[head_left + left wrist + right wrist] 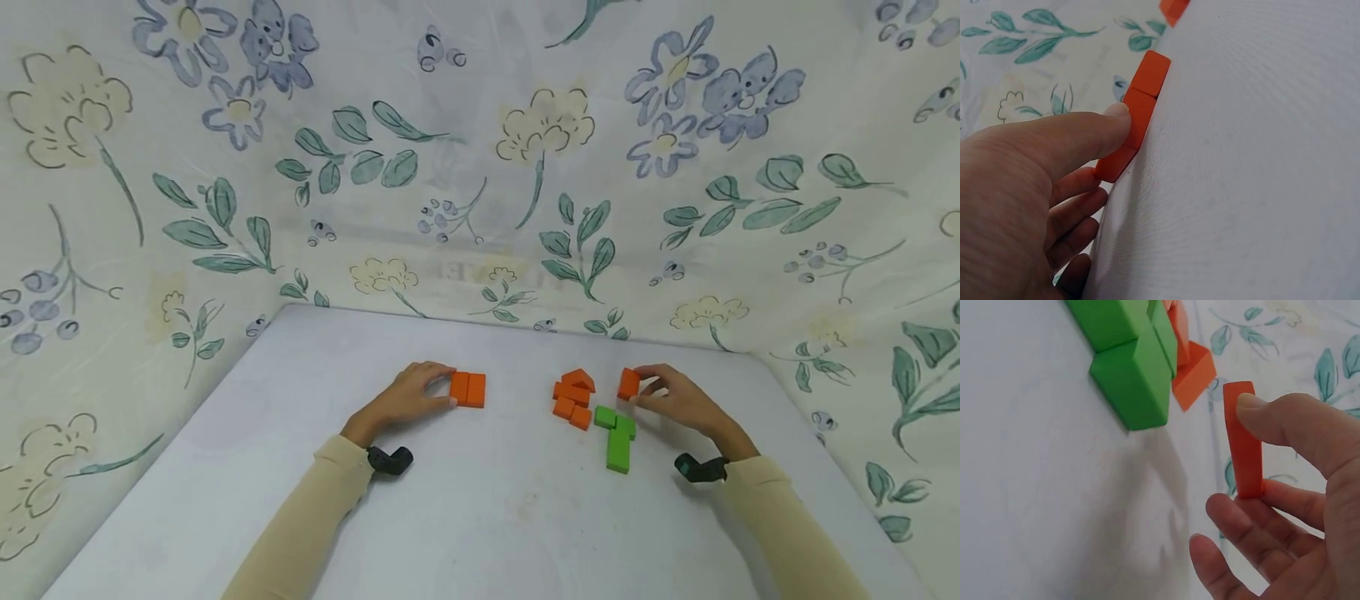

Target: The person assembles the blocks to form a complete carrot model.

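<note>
My left hand holds the left side of two orange blocks that stand side by side on the table. The left wrist view shows the thumb against an orange block, with the index finger partly hidden at the block's far end. On the right, my right hand pinches a single orange block between thumb and fingers. Seen from the right wrist, this orange block appears raised, its narrow side facing the camera, while the other fingers are loosely bent below it.
Left of the right hand lie several orange blocks in a cluster, one with a peaked top. Green blocks touch each other just in front of them. A flower-patterned cloth rises behind the white table and at its sides.
</note>
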The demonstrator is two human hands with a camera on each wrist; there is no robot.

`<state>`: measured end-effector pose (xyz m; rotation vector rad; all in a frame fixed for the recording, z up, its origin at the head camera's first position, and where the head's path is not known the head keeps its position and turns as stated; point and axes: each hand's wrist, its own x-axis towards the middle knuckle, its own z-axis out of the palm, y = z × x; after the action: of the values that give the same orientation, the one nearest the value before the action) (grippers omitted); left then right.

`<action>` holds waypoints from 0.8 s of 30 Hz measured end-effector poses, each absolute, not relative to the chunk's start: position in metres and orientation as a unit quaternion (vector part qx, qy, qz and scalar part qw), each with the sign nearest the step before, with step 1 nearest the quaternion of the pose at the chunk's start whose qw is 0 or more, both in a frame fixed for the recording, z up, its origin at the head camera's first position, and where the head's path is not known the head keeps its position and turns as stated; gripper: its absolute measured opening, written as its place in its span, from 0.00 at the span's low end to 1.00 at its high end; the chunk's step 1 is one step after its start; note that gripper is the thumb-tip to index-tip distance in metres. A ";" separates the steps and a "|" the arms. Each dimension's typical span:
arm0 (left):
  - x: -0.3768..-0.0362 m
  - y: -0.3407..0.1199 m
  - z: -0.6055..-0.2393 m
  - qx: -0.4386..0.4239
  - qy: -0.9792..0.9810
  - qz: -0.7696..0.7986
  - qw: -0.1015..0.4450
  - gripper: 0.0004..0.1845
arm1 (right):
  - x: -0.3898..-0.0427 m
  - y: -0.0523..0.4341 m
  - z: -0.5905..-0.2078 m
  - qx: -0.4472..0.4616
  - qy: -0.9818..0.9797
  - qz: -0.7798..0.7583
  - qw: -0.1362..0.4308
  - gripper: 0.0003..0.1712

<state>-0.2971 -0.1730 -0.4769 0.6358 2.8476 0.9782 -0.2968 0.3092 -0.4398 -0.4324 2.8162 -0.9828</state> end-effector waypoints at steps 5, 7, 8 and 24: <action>-0.298 -0.172 -0.480 0.209 0.926 0.314 0.035 0.32 | -0.293 0.303 -0.429 -0.164 0.929 -0.329 0.050 0.38; -0.298 -0.171 -0.480 0.209 0.926 0.314 0.036 0.32 | -0.292 0.299 -0.425 -0.171 0.928 -0.327 0.044 0.38; -0.297 -0.171 -0.480 0.209 0.926 0.313 0.036 0.32 | -0.292 0.296 -0.422 -0.176 0.928 -0.325 0.040 0.38; -0.295 -0.173 -0.475 0.205 0.926 0.316 0.035 0.32 | -0.291 0.236 -0.394 -0.259 0.901 -0.346 0.029 0.35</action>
<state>-0.2954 -0.1727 -0.4753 0.6314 2.8455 0.9710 -0.2910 0.2361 -0.3937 -0.7978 2.7814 -1.0680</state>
